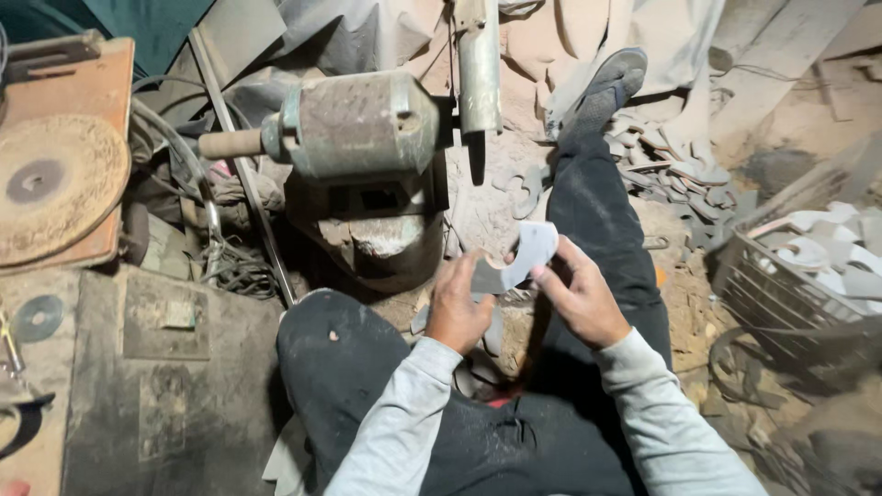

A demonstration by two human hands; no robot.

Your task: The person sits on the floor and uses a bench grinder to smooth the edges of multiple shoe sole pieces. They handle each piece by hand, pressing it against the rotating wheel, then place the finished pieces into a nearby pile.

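Dusty workshop floor, left hand [457, 310] and right hand [579, 298] gripping curved metal piece [520, 258], long axis rising rightward

Light grey long sleeves [404, 413] are worn, with dusty black trousers [588, 202] and a grey-soled dark shoe [614, 75].

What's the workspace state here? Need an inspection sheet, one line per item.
Surface: dusty dirt floor, person seated on it.
Job's things: curved flat metal piece held by both hands, below the bench grinder.
Clutter: cut metal shapes on the floor; wire basket of similar pieces; abrasive disc at left.
Grippers: left hand and right hand each grip the piece.
Cables: tangled wires left of the grinder.
Surroundings: cloth sheeting behind.
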